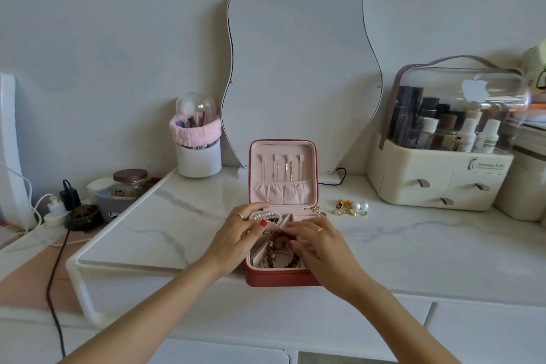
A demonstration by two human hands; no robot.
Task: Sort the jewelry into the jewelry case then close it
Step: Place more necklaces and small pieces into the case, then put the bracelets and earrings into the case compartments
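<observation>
Head camera view, looking down at a white marble-patterned vanity top (183, 233). A red jewelry case (280, 276) sits at the front edge, open, with its lid standing upright behind it. The lid's pink lining holds several thin chain necklaces (280, 170) hanging in a row above a gathered pocket. Both hands reach into the tray of the case.

The left hand (236, 238) comes in from the lower left, with a ring on one finger and red polish on the thumbnail. Its fingers curl over the back left compartment, where a pearl bracelet (267, 216) lies; the thumb and fingertips appear to pinch at the pearls.

The right hand (317, 241) comes in from the lower right, also wearing a ring. Its fingers are spread and loosely bent over the middle of the tray, touching a reddish-brown beaded bracelet (280, 254) that lies in the front compartment. The fingertips are blurred, so whether they grip the beads cannot be told.

To the right of the case, on the vanity top, lies a small heap of gold and pearl earrings (351, 207), apart from the case. Behind the case stands a wavy-edged mirror (301, 68). A white brush holder (198, 139) wrapped in a pink band stands left of it, and a cream cosmetics organizer (443, 162) with a clear domed lid stands at the right.
</observation>
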